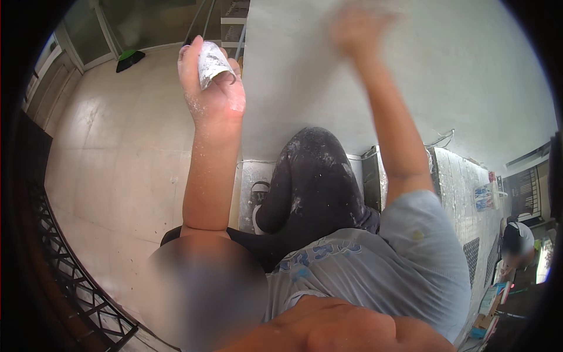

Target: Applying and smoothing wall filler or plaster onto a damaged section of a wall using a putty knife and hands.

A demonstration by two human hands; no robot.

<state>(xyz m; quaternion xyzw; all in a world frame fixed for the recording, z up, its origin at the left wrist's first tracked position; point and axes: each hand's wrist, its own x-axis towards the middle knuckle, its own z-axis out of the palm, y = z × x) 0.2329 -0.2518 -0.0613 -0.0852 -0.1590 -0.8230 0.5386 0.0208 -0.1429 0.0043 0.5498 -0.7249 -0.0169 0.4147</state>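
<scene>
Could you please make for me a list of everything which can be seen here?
Curved white piece: one, white with dark marks, in the left hand
Wall: one, pale grey, top centre to right
Floor: one, beige, left
Glass panels: several, greenish, top left
Floor item: one, green and black, upper left
Lattice: one, dark, lower left
Container: one, white and blue, right
Other person: one, pale top, far right
Small goods: count unclear, mixed colours, lower right
Trousers: one pair, black, dusty, centre
Shirt: one, grey, lower centre
Left hand: one, white-dusted, upper left of centre
Right hand: one, blurred, top, before the wall
</scene>
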